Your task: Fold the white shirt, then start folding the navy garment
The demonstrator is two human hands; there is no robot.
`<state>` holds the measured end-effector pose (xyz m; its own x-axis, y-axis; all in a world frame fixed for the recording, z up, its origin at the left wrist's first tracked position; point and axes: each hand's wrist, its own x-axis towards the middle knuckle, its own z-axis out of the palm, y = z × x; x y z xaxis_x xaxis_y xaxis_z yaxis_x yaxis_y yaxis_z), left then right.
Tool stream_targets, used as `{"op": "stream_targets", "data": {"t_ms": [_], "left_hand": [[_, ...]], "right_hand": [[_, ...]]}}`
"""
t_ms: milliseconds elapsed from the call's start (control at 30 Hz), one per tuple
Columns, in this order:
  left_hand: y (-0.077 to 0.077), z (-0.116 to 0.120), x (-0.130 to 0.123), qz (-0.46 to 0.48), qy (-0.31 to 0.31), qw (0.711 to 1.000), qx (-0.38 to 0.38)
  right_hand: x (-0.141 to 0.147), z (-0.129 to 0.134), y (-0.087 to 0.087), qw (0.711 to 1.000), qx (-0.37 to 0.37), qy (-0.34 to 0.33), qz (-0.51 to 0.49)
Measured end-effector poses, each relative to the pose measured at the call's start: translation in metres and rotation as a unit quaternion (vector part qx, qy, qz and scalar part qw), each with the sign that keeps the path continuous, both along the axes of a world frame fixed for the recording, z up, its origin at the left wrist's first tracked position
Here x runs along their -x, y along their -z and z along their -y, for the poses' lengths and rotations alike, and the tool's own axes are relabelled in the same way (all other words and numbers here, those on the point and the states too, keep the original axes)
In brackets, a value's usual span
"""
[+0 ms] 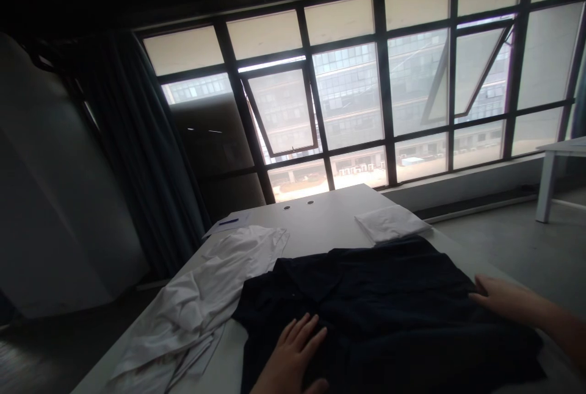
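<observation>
Head view: the left hand [290,351] and right hand [501,299] lie open on a dark shirt [389,296], gripping nothing.

Matt dk cloth shirt [366,302] w/ thin white cloth garment [196,296], on smooth white tabletop [320,217]

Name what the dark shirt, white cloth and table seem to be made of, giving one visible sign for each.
The dark shirt looks like matte fabric, perhaps cotton: soft folds, no shine. The white cloth seems thin woven fabric, given its limp creases. The table looks like laminated board: smooth, pale, faintly glossy, core hidden.
</observation>
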<state>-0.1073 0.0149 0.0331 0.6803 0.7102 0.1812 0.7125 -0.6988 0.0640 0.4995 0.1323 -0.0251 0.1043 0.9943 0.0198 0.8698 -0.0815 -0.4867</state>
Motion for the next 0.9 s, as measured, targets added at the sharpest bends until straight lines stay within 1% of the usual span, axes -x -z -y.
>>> {"op": "stream_targets", "data": {"t_ms": [67, 133, 167, 233, 267, 333, 400, 467, 600, 800, 900], "left_hand": [[0.002, -0.002, 0.004, -0.033, -0.023, 0.999, 0.033], [0.007, -0.004, 0.006, -0.048, -0.036, 0.996, 0.064], [0.008, -0.005, 0.007, -0.052, -0.04, 0.995, 0.076], [0.01, -0.006, 0.006, -0.053, -0.045, 0.993, 0.094], [0.01, -0.006, 0.006, -0.053, -0.047, 0.992, 0.1], [0.009, -0.006, 0.005, -0.053, -0.052, 0.991, 0.109], [0.007, -0.006, 0.004, -0.054, -0.057, 0.99, 0.114], [0.007, -0.005, 0.004, -0.052, -0.059, 0.99, 0.114], [0.01, -0.006, 0.004, -0.037, -0.059, 0.993, 0.095], [0.01, -0.003, 0.005, -0.03, -0.063, 0.994, 0.09], [0.009, -0.002, 0.005, -0.03, -0.07, 0.993, 0.094]], "right_hand": [[0.008, -0.001, -0.003, 0.999, -0.017, 0.005, 0.047], [0.027, 0.002, -0.011, 0.996, -0.044, -0.011, 0.078], [0.038, 0.004, -0.015, 0.995, -0.047, -0.041, 0.077], [0.064, 0.012, -0.02, 0.989, -0.043, -0.126, 0.057], [0.077, 0.016, -0.021, 0.987, -0.035, -0.151, 0.046], [0.098, 0.024, -0.02, 0.983, 0.007, -0.178, 0.031], [0.113, 0.029, -0.016, 0.983, 0.045, -0.173, 0.048], [0.119, 0.03, -0.013, 0.982, 0.066, -0.165, 0.064], [0.119, 0.022, -0.006, 0.982, 0.062, -0.17, 0.056], [0.123, 0.009, 0.011, 0.984, 0.007, -0.147, 0.104], [0.127, 0.002, 0.015, 0.982, -0.017, -0.146, 0.116]]}}
